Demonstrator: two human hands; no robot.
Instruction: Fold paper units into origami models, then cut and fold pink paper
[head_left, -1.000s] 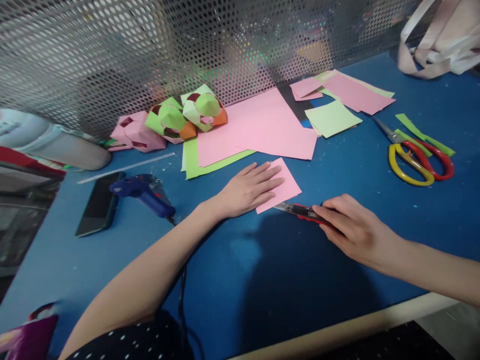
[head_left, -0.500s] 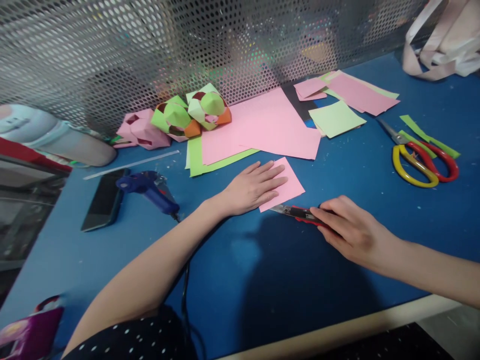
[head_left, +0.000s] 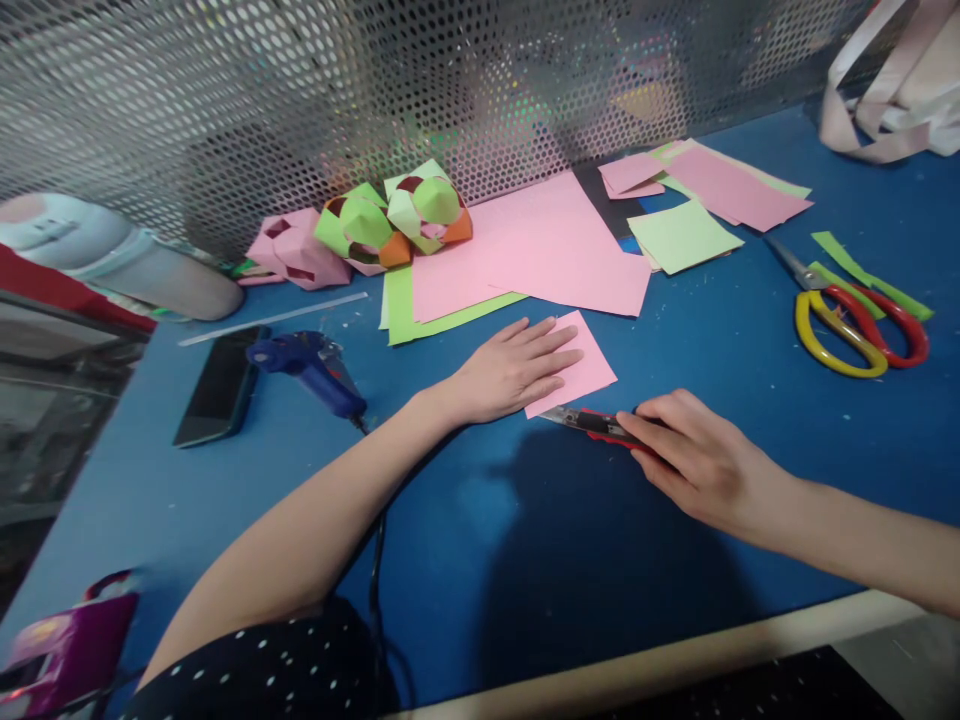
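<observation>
My left hand (head_left: 510, 372) lies flat with its fingers spread on a small pink square of paper (head_left: 589, 362), pressing it to the blue table. Part of the square is hidden under the fingers. My right hand (head_left: 694, 455) grips a red and black utility knife (head_left: 600, 425). The knife's blade points left, and its tip is at the lower edge of the pink square. Beyond both hands, large pink sheets (head_left: 540, 250) lie over a green sheet (head_left: 427, 318).
Folded paper shapes (head_left: 360, 228) stand by the perforated metal screen (head_left: 300, 90). A blue glue gun (head_left: 311, 370) and a phone (head_left: 217, 388) lie left, near a bottle (head_left: 150, 268). Scissors (head_left: 840, 330), pale green squares (head_left: 686, 236) and ribbon (head_left: 862, 120) are on the right.
The view has shifted slightly, so most things appear a little further right. Both hands keep the same hold, and the knife tip stays at the square's lower edge.
</observation>
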